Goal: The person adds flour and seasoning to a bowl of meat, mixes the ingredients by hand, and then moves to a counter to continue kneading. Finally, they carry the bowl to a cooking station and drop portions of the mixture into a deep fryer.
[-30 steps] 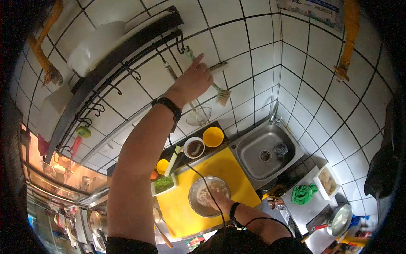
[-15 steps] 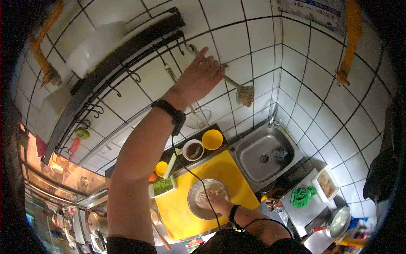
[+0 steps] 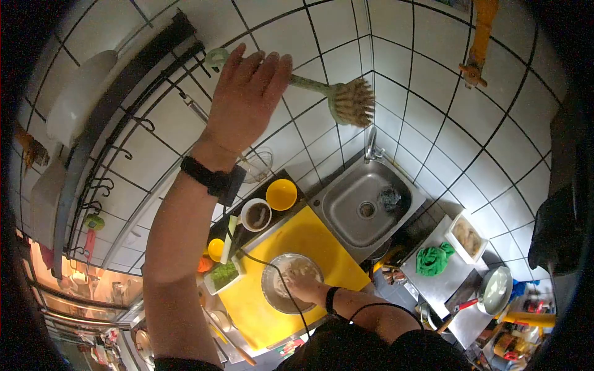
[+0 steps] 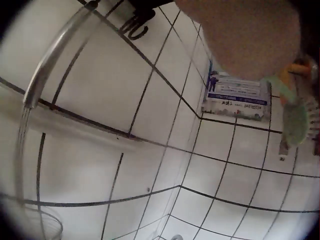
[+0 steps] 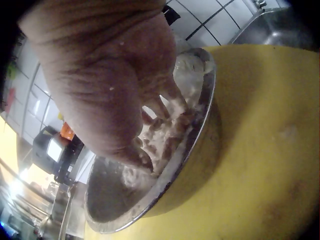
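Observation:
A dish brush (image 3: 351, 102) with a pale green handle and worn bristles is gripped in my left hand (image 3: 247, 105), in front of the tiled wall. Its looped handle end sticks out on the left of the hand, its head on the right. In the left wrist view the brush head (image 4: 296, 125) shows at the right edge. My right hand (image 3: 306, 289) reaches down into a metal bowl (image 5: 212, 82). Its spread fingers dip into a pale, wet, lumpy mixture (image 5: 162, 142), which hides some fingertips. The bowl stands on a yellow cutting board (image 3: 334, 260).
A hook rail (image 3: 139, 119) runs along the wall, with a whisk (image 3: 257, 166) hanging below it. Behind the board stand a white bowl (image 3: 256, 214) of dark liquid and a yellow bowl (image 3: 281, 195). A sink (image 3: 346, 222) lies to the right, beyond it a green cloth (image 3: 434, 258).
My left hand has drawn the brush away from the rail's hook and nearer to the camera. The head view has shifted to the right. My right hand stays in the bowl.

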